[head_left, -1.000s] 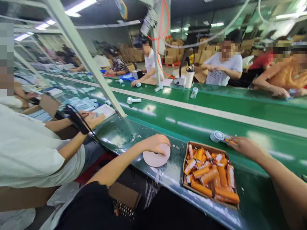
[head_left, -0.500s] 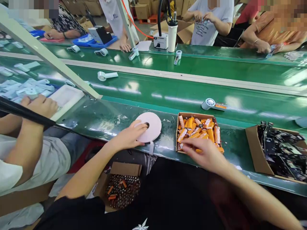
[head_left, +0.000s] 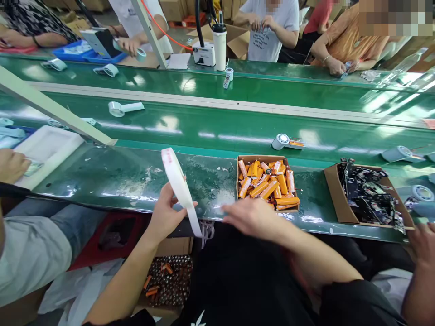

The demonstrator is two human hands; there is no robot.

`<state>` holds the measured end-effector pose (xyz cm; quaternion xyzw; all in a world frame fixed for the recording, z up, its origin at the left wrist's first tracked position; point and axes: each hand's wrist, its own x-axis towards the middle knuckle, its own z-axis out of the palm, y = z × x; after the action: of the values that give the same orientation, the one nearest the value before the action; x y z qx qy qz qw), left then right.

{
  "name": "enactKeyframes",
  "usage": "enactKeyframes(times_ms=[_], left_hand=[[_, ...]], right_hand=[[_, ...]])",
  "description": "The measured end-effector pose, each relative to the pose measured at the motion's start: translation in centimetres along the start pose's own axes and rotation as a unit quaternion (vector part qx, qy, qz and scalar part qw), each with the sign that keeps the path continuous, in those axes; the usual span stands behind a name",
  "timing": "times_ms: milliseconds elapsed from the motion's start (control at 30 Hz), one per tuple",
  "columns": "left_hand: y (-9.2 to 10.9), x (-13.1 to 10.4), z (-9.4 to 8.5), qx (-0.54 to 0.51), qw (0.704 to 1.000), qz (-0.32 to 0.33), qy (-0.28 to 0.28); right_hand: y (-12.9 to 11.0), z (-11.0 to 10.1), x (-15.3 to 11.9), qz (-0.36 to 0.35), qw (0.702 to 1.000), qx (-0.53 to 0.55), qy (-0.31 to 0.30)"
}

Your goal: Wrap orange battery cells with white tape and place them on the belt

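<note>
My left hand grips a flat white tape roll, lifted off the bench and tilted on edge. Empty, its fingers spread, my right hand hovers just right of the roll, near the front edge of the green bench. A cardboard tray of orange cylindrical cells sits on the bench just beyond my right hand. A white fan part with an orange cell lies on the conveyor belt behind the tray.
A cardboard box of black parts stands to the right, with another person's hand beside it. A box of dark cells sits under the bench. Other workers sit left and across the belt; white fan parts ride it.
My left hand has lifted the tape roll from flat on the bench and tipped it upright. My right hand left the fan part on the belt and came back toward the roll.
</note>
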<state>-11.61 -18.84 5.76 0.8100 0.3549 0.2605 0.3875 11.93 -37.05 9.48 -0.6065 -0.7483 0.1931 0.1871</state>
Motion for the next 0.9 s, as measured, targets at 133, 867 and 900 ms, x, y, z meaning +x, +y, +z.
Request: enactKeyframes(times_ms=[133, 867, 900], left_hand=[[0.4, 0.0, 2.1, 0.043, 0.994, 0.090, -0.047], [4.6, -1.1, 5.0, 0.263, 0.927, 0.266, -0.019], [4.7, -1.2, 5.0, 0.269, 0.924, 0.272, -0.014]], right_hand=[[4.0, -5.3, 1.2, -0.008, 0.980, -0.199, -0.018], [2.6, -0.9, -2.5, 0.031, 0.782, 0.290, 0.550], [2.6, -1.1, -2.7, 0.036, 0.788, 0.271, 0.552]])
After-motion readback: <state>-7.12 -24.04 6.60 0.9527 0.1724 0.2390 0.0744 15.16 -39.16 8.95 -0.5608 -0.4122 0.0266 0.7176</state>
